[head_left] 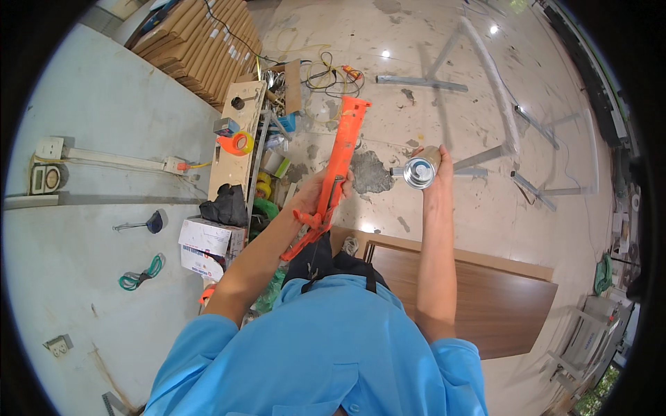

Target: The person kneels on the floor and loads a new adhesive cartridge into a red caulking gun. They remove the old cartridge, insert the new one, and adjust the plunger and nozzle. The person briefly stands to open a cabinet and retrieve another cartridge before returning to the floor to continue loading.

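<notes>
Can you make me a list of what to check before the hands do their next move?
1. Long orange caulking gun held in the left hand: ok.
2. Shiny silver, round-ended canister held in the right hand: ok.
3. Gun and canister apart: ok.
4. What's inside the canister: cannot tell.
5. Pale shoe well clear of the flat brown wood-grain panel: not ok, I think; it looks close.

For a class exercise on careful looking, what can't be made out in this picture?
In the head view:
Left hand: fingers partly hidden behind the orange caulking gun.
Right hand: fingers partly hidden behind the metal can.
The metal can's far end: hidden by its near end.
Cardboard stack: its upper part, cut off by the top edge.
</notes>
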A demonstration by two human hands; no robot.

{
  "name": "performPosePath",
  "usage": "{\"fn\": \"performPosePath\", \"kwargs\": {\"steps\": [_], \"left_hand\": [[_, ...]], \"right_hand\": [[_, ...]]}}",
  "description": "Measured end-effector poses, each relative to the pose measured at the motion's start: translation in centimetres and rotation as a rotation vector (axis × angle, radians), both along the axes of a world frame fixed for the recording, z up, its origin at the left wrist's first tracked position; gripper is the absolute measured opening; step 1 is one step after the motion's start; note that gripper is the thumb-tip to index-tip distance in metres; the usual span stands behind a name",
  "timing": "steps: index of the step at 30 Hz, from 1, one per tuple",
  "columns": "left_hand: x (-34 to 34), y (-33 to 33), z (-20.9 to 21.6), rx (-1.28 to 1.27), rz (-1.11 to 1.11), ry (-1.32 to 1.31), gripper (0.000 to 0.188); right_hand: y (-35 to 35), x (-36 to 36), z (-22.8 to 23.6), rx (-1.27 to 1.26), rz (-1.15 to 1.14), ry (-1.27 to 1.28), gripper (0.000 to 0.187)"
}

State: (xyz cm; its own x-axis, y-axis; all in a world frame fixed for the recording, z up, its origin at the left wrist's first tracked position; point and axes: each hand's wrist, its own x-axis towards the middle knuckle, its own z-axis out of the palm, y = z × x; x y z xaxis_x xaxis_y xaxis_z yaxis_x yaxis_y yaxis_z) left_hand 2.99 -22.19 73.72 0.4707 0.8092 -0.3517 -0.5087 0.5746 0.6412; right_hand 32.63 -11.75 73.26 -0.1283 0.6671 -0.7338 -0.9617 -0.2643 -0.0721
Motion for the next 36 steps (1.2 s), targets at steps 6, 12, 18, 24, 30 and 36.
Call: {"fn": "performPosePath", "kwargs": {"steps": [6, 12, 18, 24, 30, 36], "left_hand": [[0.2, -1.2, 0.1, -0.109, 0.187, -0.067, 0.046], [-0.6, -1.3, -0.5, -0.018, 0.117, -0.150, 0.039], [-0.6, -1.6, -0.8, -0.013, 0.134, -0.175, 0.040], [-0.8, -2.0, -0.4, -0.011, 0.116, -0.148, 0.041], [-0.7, -2.7, 0.2, 0.011, 0.109, -0.165, 0.040], [-1.2, -3.2, 0.2, 0.024, 0.075, -0.210, 0.042]], "right_hand": [[0.0, -1.5, -1.4, -0.013, 0.010, -0.073, 0.046], [-0.4, -3.0, -1.8, 0.006, 0.020, -0.117, 0.047], [-1.6, -4.2, -2.3, -0.046, 0.006, -0.086, 0.049], [-2.4, -4.4, -3.1, -0.046, -0.026, -0.067, 0.048], [-2.7, -4.6, -3.2, -0.084, -0.048, -0.054, 0.050], [-3.2, -5.0, -1.9, 0.006, 0.007, -0.201, 0.052]]}}
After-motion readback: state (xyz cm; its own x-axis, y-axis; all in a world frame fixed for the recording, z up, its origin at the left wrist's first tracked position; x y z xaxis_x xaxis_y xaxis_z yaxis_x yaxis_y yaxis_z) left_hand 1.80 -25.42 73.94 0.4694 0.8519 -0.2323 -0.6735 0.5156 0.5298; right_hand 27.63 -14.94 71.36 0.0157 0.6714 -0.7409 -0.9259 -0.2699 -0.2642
